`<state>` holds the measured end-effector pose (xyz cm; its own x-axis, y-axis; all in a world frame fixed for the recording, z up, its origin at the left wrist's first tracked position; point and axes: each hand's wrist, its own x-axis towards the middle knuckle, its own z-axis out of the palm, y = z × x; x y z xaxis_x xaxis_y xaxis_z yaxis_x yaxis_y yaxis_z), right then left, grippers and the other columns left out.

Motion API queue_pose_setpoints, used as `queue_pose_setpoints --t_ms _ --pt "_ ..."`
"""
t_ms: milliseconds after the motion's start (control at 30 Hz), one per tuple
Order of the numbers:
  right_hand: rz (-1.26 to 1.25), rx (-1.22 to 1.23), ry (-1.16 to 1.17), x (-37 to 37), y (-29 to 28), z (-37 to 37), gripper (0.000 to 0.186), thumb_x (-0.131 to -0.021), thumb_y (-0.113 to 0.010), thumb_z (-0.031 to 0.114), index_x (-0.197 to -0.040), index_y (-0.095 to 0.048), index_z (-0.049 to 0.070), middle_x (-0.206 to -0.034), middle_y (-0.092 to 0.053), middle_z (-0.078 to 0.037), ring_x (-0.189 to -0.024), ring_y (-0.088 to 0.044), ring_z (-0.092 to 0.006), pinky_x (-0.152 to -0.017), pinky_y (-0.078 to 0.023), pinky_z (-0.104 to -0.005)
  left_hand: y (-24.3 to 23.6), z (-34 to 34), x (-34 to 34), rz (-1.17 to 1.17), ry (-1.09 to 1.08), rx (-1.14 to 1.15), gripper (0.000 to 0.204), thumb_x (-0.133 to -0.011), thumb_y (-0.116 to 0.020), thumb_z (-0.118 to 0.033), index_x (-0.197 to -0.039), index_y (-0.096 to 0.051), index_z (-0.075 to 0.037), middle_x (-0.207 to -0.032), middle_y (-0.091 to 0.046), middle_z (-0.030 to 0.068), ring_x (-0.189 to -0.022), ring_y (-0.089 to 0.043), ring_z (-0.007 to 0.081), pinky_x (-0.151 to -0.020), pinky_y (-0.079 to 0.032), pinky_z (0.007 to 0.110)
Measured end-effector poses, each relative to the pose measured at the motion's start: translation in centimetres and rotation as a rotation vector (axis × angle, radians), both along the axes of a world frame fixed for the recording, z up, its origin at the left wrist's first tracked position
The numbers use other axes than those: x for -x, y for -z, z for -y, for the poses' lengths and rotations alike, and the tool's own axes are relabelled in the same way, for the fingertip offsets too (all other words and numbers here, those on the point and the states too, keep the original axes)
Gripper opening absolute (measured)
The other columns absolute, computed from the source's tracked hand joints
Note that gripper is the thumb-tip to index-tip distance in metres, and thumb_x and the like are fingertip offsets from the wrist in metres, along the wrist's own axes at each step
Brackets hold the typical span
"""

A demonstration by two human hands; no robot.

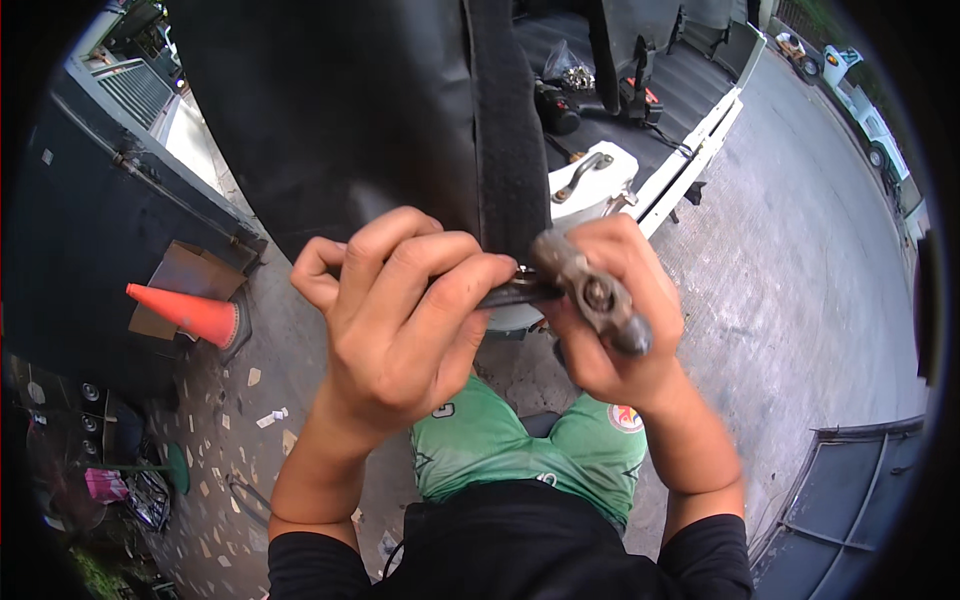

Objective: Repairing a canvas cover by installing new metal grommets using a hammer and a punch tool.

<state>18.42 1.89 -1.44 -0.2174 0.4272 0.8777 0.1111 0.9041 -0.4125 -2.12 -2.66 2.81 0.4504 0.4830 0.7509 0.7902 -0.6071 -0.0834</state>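
My left hand [395, 310] pinches the lower edge of a large black sheet [370, 120] with a velvety dark strip along its side, its fingers curled. A small shiny metal piece [520, 272] shows at the fingertips, partly hidden. My right hand [625, 350] is closed on a worn metal hammer [590, 285], whose head lies just right of the left fingertips, over the edge of the sheet.
Behind stands a truck bed [650, 100] with a white board [580, 190] and tools on it. An orange cone [190, 315] lies on cardboard at the left beside a dark gate [90, 200]. A small white vehicle [865, 110] is at the far right.
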Motion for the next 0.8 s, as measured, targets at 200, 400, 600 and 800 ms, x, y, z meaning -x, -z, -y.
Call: queue_pose_setpoints --t_ms 200,400,600,800 --pt "-0.005 0.039 -0.005 0.1 1.9 0.8 0.036 -0.073 -0.084 -0.004 -0.104 -0.066 -0.007 -0.091 -0.065 -0.016 -0.077 -0.065 -0.0237 -0.066 -0.052 -0.0327 1.9 -0.8 0.9 0.037 0.026 -0.084 0.029 -0.075 -0.081 -0.018 -0.104 -0.077 -0.015 -0.096 -0.066 -0.0015 -0.099 -0.061 0.0244 -0.088 -0.034 0.04" --pt "-0.685 0.842 -0.261 3.3 1.8 4.3 0.031 -0.09 -0.079 0.0 -0.114 -0.061 -0.008 -0.096 -0.068 -0.013 -0.075 -0.065 -0.0118 -0.065 -0.05 -0.0215 3.6 -1.2 1.4 0.012 -0.011 -0.198 0.029 -0.075 -0.082 -0.016 -0.103 -0.077 -0.021 -0.1 -0.066 -0.0053 -0.104 -0.06 0.0234 -0.088 -0.034 0.04" --pt "-0.703 1.076 -0.279 3.6 0.9 4.6 0.026 -0.094 -0.075 -0.002 -0.107 -0.052 -0.002 -0.1 -0.067 -0.013 -0.053 -0.056 -0.0073 -0.043 -0.038 -0.0238 7.0 0.3 1.3 0.201 -0.013 -0.367 0.036 -0.079 -0.076 -0.014 -0.113 -0.068 -0.022 -0.13 -0.055 0.009 -0.127 -0.046 0.0302 -0.104 -0.038 0.044" --pt "-0.718 1.095 -0.445 2.3 1.8 4.8 0.034 -0.097 -0.069 -0.001 -0.122 -0.046 -0.001 -0.101 -0.065 -0.015 -0.048 -0.048 -0.0077 -0.044 -0.039 -0.0261 7.7 3.9 -4.7 1.613 0.556 0.455 0.02 -0.096 -0.063 -0.01 -0.112 -0.061 0.0 -0.11 -0.064 0.0116 -0.096 -0.059 0.0196 -0.086 -0.048 0.035"
